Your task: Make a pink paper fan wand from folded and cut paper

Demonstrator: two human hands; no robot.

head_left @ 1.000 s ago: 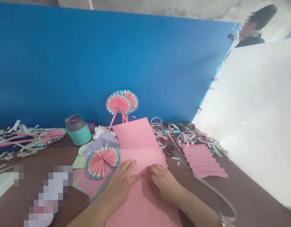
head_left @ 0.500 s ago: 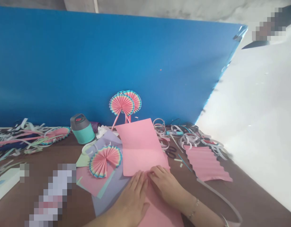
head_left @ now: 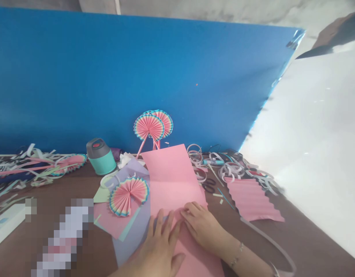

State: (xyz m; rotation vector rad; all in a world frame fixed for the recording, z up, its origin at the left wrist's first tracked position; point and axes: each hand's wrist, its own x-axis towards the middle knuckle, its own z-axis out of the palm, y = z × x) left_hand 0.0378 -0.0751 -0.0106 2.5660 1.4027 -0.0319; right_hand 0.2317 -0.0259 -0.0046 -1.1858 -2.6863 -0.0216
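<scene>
A sheet of pink paper (head_left: 171,169) with a faint crosswise crease lies in front of me, its far end slightly raised. My left hand (head_left: 162,238) rests flat on its near part, fingers spread, holding nothing. Beside it, my right hand (head_left: 202,227) has its fingers curled together on the paper by the right edge; the thumb is hidden. Left of the sheet, a pleated paper fan (head_left: 129,196) in pink with a rainbow rim lies partly spread on lilac and other coloured papers (head_left: 131,238).
Two round paper fans (head_left: 149,127) stand against the blue partition (head_left: 108,77). A teal container (head_left: 101,161) stands left of them. Paper strips (head_left: 33,165) lie at far left. Scissors (head_left: 209,186), curled strips (head_left: 232,171) and pleated pink paper (head_left: 254,200) are at right.
My left hand has shifted a little left and its fingers have spread apart. My right hand stays almost in place on the pink paper.
</scene>
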